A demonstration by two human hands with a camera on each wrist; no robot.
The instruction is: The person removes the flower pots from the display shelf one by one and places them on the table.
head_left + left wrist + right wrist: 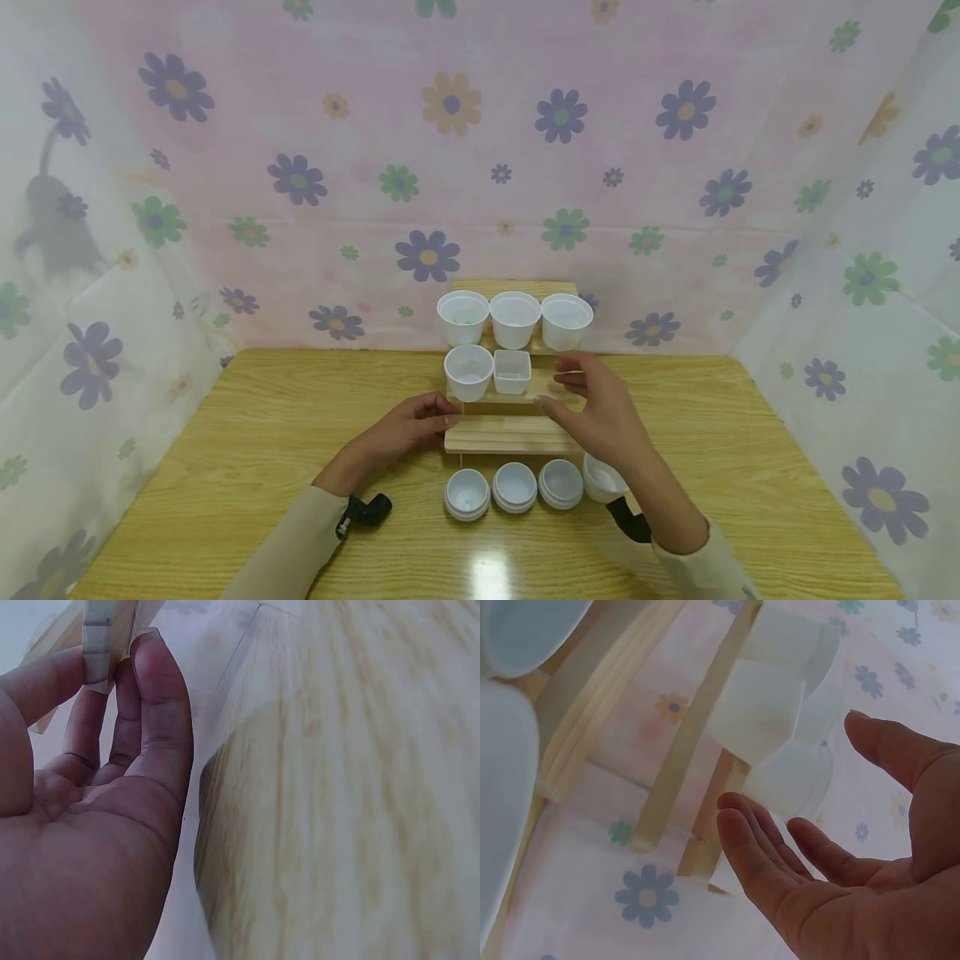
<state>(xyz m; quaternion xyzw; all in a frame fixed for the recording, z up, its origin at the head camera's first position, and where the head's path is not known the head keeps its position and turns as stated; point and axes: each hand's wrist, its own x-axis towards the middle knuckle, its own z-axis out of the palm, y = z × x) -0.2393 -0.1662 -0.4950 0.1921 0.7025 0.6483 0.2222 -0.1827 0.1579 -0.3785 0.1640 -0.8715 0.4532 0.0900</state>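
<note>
A stepped wooden rack (pixel 510 435) stands mid-table. Its top step carries three white cups (pixel 514 319). The middle step has a round cup (pixel 468 372) and a square cup (pixel 512 372). My left hand (pixel 448 414) pinches the rack's left end, and in the left wrist view the wood (pixel 101 630) sits between thumb and fingers (pixel 157 682). My right hand (pixel 558 390) hovers open at the rack's right end, holding nothing. In the right wrist view its palm (pixel 870 900) faces the stacked white cups (pixel 772 712).
Three round white lids (pixel 514 486) lie in a row in front of the rack. A fourth white cup (pixel 602 479) sits partly under my right forearm. Flowered cloth walls (pixel 150 217) close in the wooden table (pixel 262 433) at the left, back and right.
</note>
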